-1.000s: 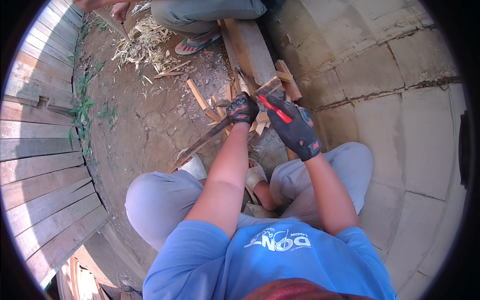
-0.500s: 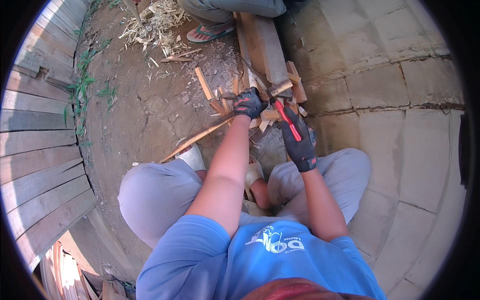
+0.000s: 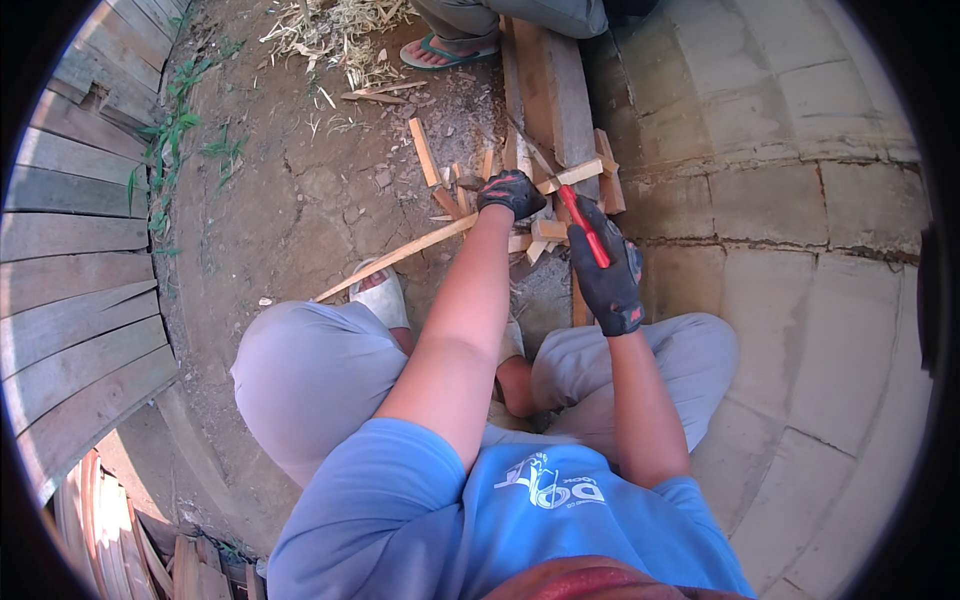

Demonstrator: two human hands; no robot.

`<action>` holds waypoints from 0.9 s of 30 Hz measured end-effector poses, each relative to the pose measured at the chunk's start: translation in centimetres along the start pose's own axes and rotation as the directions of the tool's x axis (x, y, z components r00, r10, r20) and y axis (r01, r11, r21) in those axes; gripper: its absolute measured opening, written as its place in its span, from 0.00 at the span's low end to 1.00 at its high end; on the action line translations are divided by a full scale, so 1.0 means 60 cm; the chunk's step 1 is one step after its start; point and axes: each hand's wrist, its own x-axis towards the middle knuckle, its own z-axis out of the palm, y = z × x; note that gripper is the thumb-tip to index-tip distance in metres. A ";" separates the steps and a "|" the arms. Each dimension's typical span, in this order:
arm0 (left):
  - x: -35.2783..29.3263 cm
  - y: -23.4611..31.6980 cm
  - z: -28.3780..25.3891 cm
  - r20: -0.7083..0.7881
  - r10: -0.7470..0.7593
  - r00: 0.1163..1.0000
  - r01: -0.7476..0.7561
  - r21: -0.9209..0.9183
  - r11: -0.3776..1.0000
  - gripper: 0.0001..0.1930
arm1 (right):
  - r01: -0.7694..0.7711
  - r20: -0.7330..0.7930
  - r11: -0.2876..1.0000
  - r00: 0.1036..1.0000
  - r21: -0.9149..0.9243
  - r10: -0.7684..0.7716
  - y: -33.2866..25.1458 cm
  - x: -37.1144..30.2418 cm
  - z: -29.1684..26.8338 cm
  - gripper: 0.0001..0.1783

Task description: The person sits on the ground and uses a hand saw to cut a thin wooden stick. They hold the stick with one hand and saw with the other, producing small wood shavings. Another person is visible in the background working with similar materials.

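My left hand (image 3: 512, 194), in a black glove with red marks, is closed around a long, thin wooden strip (image 3: 410, 250). The strip slants from beside my left foot up to the right, its far end over a thick wooden beam (image 3: 572, 110). In my right hand (image 3: 606, 275), also gloved, is the red handle of a handsaw (image 3: 588, 228). The saw's narrow blade points away from me and crosses the strip just right of my left hand. How deep the blade sits in the wood cannot be made out.
Short wooden offcuts (image 3: 424, 152) lie around the beam. Beyond them are a person's sandalled foot (image 3: 448, 52) and a heap of wood shavings (image 3: 330, 35). A concrete block wall (image 3: 770, 210) stands right, a plank fence (image 3: 80, 235) left. Split wood (image 3: 100, 530) lies lower left.
The strip shows a paler face than before, as if turned over in my left hand. The scene has shifted slightly down and right in view. Both hands keep their holds.
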 end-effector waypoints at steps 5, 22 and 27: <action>0.006 0.001 -0.008 0.022 0.018 1.000 -0.018 0.006 1.000 0.28 | -0.035 0.063 0.997 0.997 -0.063 0.039 -0.018 -0.023 -0.049 0.23; -0.002 0.004 0.040 -0.379 0.113 0.918 -0.060 0.147 0.987 0.14 | -0.127 0.106 0.989 0.985 -0.079 0.135 -0.106 -0.122 -0.179 0.21; -0.004 0.004 0.049 -0.412 0.075 0.908 -0.029 0.117 0.993 0.13 | -0.115 0.080 0.992 0.990 -0.058 0.119 -0.129 -0.089 -0.179 0.21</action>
